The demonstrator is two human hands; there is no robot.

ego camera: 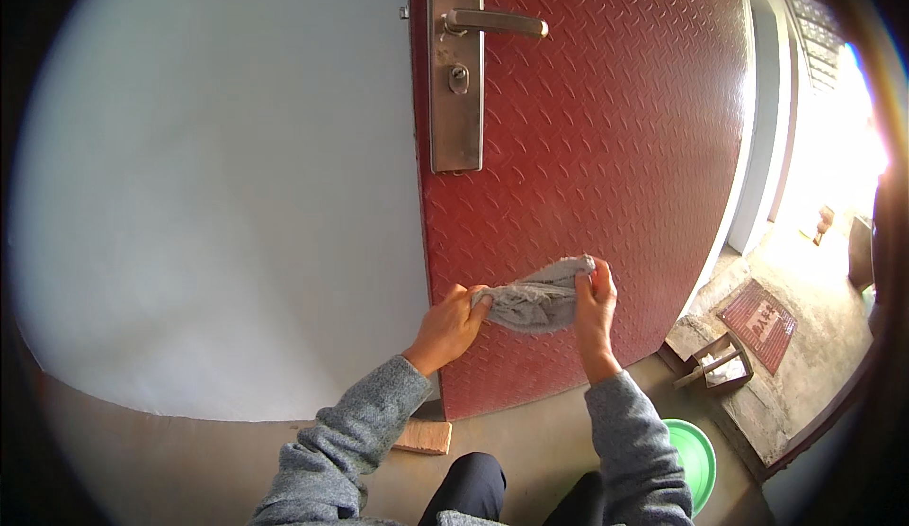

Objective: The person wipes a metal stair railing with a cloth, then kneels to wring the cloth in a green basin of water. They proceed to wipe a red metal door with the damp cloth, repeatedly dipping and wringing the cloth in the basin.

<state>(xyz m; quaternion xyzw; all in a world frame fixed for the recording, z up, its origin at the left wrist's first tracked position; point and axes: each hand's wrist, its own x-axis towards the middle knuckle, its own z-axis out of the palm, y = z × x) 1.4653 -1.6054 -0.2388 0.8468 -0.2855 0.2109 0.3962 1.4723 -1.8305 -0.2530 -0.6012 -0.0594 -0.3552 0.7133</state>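
Between my hands a grey cloth (532,304) is stretched, bunched and creased, in front of the lower part of a red metal door (603,142). My left hand (451,323) pinches its left end, thumb on top. At the other end, my right hand (596,306) grips the cloth's upper right corner between thumb and fingers. The door has a raised tread pattern. Above the cloth, a metal lock plate (454,125) carries a lever handle (501,22) and a key cylinder (459,73).
A pale wall (227,192) stands left of the door. Near the door's bottom corner lies a wooden block (426,436). A green plastic basin (696,458) sits beside my right sleeve. Beyond the threshold are a box with a handle (721,366) holding white material and a red doormat (760,323) bearing writing.
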